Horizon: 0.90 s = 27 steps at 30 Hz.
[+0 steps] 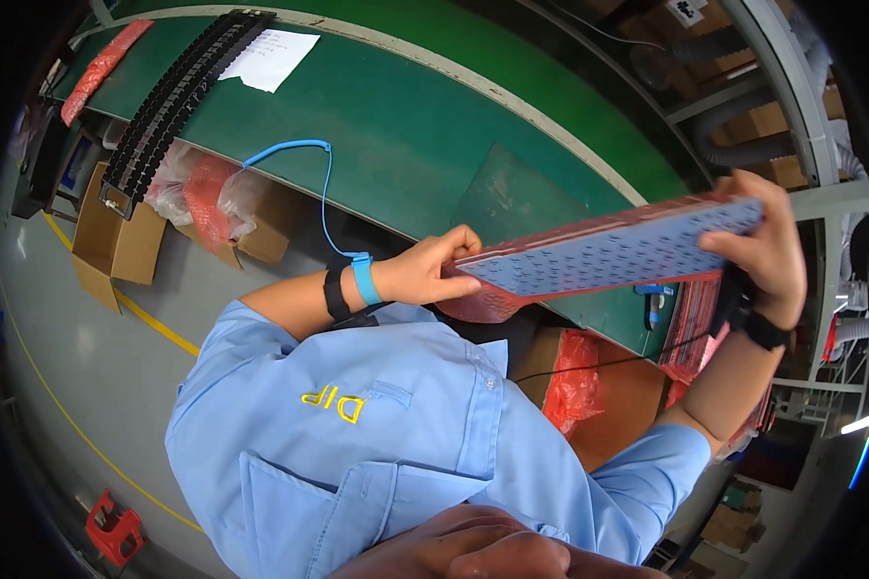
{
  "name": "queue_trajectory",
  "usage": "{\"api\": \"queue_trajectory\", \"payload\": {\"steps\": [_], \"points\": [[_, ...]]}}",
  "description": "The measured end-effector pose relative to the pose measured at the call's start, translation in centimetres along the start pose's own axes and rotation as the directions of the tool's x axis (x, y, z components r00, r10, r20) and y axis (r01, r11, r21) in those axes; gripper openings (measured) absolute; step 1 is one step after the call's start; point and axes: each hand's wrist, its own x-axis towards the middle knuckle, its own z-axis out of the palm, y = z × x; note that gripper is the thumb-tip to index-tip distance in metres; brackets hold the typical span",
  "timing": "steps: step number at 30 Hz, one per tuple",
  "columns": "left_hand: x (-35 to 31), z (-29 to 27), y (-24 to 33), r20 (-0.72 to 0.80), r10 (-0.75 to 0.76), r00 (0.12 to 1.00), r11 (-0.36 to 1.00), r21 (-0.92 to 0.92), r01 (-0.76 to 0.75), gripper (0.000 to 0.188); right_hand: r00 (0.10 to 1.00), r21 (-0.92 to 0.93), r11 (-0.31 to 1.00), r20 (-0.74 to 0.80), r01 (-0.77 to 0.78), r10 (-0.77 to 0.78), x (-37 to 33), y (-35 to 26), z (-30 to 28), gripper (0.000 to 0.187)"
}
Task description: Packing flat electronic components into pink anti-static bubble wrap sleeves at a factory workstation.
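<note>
A long blue circuit board panel (608, 253) with rows of small dark marks is tilted over the bench edge before my chest. Pinkish-red bubble wrap (488, 305) lies along its underside and hangs from its left end. My left hand (439, 268) pinches the left corner between thumb and fingers. My right hand (768, 246), slightly blurred, grips the right end with the thumb across the face. A light blue wrist strap (363, 278) sits on my left wrist, its cord running to the bench. Under the panel's right end lies a blue-handled tool (655, 305).
The green bench (386, 125) carries a long black slotted rack (179, 106), white paper (272, 58) and a red bubble-wrap strip (106, 69). Red-wrapped panels (693, 323) stand at right. Open cardboard boxes (116, 227) stand below the bench edge; a red stool (114, 526) is lower left.
</note>
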Motion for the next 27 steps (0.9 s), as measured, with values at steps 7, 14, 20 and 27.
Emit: {"api": "queue_trajectory", "payload": {"steps": [7,14,20,27], "points": [[0.2,1.1,-1.2,0.336,-0.254,0.907,0.967,0.094,0.236,0.024,0.873,0.045,0.997,-0.481,-0.065,0.079,-6.0,-3.1,-3.9,0.025],[-0.8,2.3,-5.6,0.248,-0.329,0.911,0.911,-0.171,0.375,0.019,0.893,-0.175,0.964,-0.437,-0.200,0.105,-4.7,-2.8,-1.1,0.022],[-0.5,3.6,-4.7,0.120,-0.485,0.866,0.719,-0.510,0.473,0.013,0.877,-0.658,0.743,-0.423,-0.124,-0.228,-0.8,0.5,11.5,0.012],[-1.8,4.0,-6.5,0.016,-0.448,0.894,0.817,-0.398,0.417,0.012,0.945,-0.721,0.677,-0.306,-0.149,-0.118,-3.1,1.1,27.5,0.024]]}}
